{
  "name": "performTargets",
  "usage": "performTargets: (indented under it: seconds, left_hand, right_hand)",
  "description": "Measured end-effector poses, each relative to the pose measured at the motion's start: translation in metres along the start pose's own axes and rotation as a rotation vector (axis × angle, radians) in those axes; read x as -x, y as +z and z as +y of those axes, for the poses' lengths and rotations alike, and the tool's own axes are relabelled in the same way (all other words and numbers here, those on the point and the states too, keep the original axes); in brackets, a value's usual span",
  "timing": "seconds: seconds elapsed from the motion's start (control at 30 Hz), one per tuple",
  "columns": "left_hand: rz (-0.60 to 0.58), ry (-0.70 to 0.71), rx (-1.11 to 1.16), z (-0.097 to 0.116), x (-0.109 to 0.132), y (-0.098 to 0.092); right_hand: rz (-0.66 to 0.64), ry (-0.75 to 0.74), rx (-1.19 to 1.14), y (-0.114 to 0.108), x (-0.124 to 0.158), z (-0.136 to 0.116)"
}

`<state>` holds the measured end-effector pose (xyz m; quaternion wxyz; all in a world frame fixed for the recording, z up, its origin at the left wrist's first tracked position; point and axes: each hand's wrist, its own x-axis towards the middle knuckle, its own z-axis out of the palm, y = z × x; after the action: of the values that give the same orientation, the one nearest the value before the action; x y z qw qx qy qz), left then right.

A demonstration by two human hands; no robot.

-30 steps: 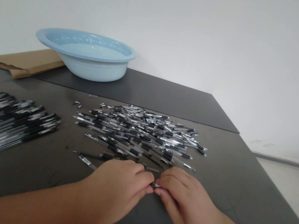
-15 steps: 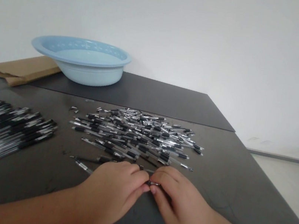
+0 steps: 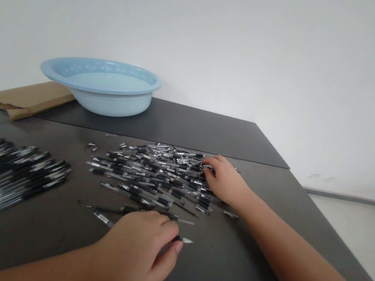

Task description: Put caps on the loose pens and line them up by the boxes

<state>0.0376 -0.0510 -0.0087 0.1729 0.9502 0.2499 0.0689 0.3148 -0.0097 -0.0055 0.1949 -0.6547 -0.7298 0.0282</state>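
My left hand, low in the middle of the head view, pinches a pen whose silvery tip sticks out to the right past the thumb. The pen's clear rear end shows on the other side of the hand. My right hand reaches over the right side of a pile of pen parts, dark grips and clear barrels. Its fingers are curled at the pile, and what they hold, if anything, is too small to make out. Just beyond my left hand lies another long pen piece.
At the left lies a large stack of pens. A light blue basin stands at the back left, beside brown folded cardboard, on a dark board. Small bits lie left of the pile on the grey table.
My right hand has left the pen tip beside my left hand and moved forward to the pile. My left hand stays nearly in place, still holding the pen. The view has tilted slightly upward.
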Motion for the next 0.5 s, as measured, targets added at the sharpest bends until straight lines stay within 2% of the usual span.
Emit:
performTargets:
  seconds: [0.13, 0.33, 0.5]
  left_hand:
    - [-0.006, -0.008, 0.011, -0.002, -0.001, -0.001]
    - [-0.018, -0.011, 0.019, -0.002, -0.002, -0.002]
    - [0.001, -0.004, 0.023, -0.001, -0.002, -0.002]
  right_hand:
    - [-0.029, -0.019, 0.039, 0.008, -0.008, 0.011]
    - [-0.086, -0.094, 0.033, 0.000, 0.003, 0.016]
    - [-0.142, -0.113, 0.045, 0.000, 0.001, 0.022]
